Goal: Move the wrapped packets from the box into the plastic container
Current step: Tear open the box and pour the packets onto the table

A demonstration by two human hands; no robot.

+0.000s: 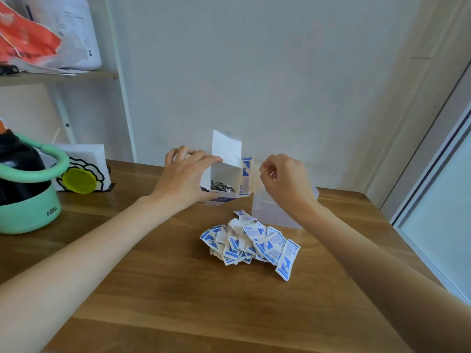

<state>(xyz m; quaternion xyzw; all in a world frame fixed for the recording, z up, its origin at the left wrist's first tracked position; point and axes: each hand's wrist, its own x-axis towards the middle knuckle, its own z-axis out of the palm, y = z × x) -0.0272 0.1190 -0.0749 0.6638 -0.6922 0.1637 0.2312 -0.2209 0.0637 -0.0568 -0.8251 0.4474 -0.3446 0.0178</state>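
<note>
I am steadying the box (229, 178) with my left hand (187, 175), fingers curled round its side at twelve o'clock on the counter (158, 289). My right hand (286, 179), fingers curled, is hovering over the plastic container (267, 212) at one o'clock; whether it is pinching anything I cannot tell. The packets (251, 242) are lying heaped at the centre. Tilted as it is, the box could tip and scatter more, I judge. Its dark contents are hard to make out, and my wrist is hiding the container's inside.
</note>
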